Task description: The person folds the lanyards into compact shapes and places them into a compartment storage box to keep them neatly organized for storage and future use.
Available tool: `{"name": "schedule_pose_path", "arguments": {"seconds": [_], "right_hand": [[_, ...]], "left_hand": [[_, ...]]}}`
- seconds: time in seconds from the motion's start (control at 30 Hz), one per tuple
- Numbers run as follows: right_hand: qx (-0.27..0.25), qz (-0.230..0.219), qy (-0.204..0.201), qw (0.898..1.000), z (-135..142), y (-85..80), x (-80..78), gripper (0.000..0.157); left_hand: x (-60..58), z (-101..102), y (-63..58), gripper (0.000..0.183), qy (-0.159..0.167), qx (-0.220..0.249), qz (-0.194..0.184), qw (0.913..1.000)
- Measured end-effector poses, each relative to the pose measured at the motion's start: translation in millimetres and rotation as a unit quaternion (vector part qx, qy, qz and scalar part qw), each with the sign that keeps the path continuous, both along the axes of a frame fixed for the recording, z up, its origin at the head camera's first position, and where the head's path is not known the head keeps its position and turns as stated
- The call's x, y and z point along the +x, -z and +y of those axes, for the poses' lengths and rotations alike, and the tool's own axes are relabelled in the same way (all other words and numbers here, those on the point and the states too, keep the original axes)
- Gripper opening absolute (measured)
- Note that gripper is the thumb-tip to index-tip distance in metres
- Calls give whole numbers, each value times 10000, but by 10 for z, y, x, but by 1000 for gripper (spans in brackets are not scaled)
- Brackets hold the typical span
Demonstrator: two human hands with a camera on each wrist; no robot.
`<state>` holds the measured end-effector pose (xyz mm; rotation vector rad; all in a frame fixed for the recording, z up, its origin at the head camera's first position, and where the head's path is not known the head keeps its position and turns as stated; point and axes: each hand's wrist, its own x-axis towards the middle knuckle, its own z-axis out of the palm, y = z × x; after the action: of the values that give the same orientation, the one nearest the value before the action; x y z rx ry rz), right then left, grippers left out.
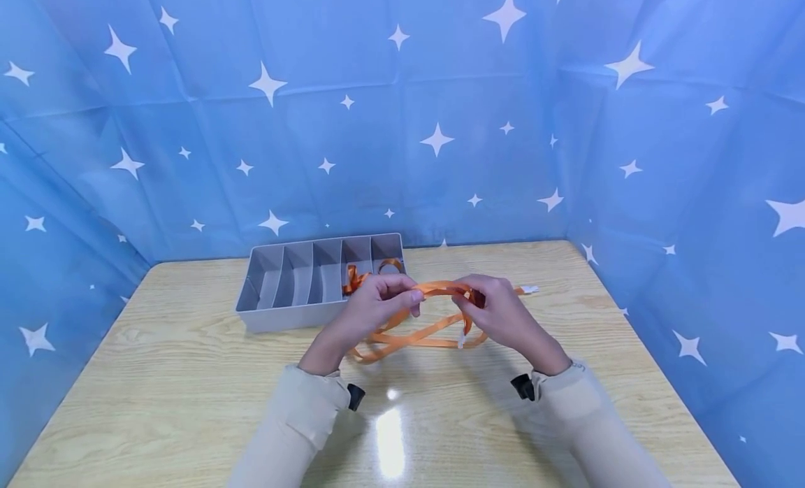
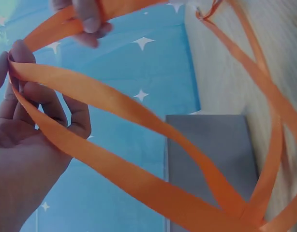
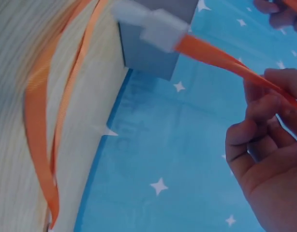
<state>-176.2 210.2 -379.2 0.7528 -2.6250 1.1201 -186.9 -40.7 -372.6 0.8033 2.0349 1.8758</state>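
Note:
A long orange ribbon (image 1: 434, 329) lies in loose loops on the table, and a stretch of it is raised between both hands. My left hand (image 1: 371, 307) pinches a folded bend of this ribbon between thumb and fingertips; two strands hang from that bend in the left wrist view. A short way to the right, my right hand (image 1: 499, 317) pinches the raised stretch too. From its fingers, in the right wrist view, a short tail ends in a white tip (image 3: 163, 30), slightly blurred. Another white end (image 1: 530, 289) shows beyond the right hand.
Behind the left hand stands a grey divided box (image 1: 292, 317). Its two right compartments contain a bundled orange ribbon (image 1: 353, 278) and a coiled one (image 1: 390, 263). A blue star-patterned curtain (image 1: 377, 138) borders the wooden table (image 1: 170, 376) at the back and sides.

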Motion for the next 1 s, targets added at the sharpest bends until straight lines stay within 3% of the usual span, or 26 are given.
{"name": "schedule_pose_path", "arguments": {"seconds": [0.17, 0.3, 0.47, 0.6, 0.83, 1.0], "right_hand": [[-37, -362, 27, 9993, 48, 51, -2, 10], [-45, -379, 31, 9993, 63, 69, -7, 11], [61, -297, 269, 9992, 75, 70, -13, 12], [30, -411, 416, 9983, 91, 83, -19, 14], [-94, -612, 420, 9972, 115, 155, -41, 20], [-130, -430, 434, 9980, 94, 177, -47, 17]], "left_hand": [[20, -37, -97, 25, -261, -7, 74, 9996], [35, -58, -174, 25, -393, -121, 98, 9991], [52, -66, -247, 21, -237, -30, 36, 9997], [64, -71, -284, 17, -155, 57, 196, 9997], [93, -55, -325, 16, -46, 211, 274, 9994], [112, -26, -358, 16, 9, 341, 224, 9992]]}}
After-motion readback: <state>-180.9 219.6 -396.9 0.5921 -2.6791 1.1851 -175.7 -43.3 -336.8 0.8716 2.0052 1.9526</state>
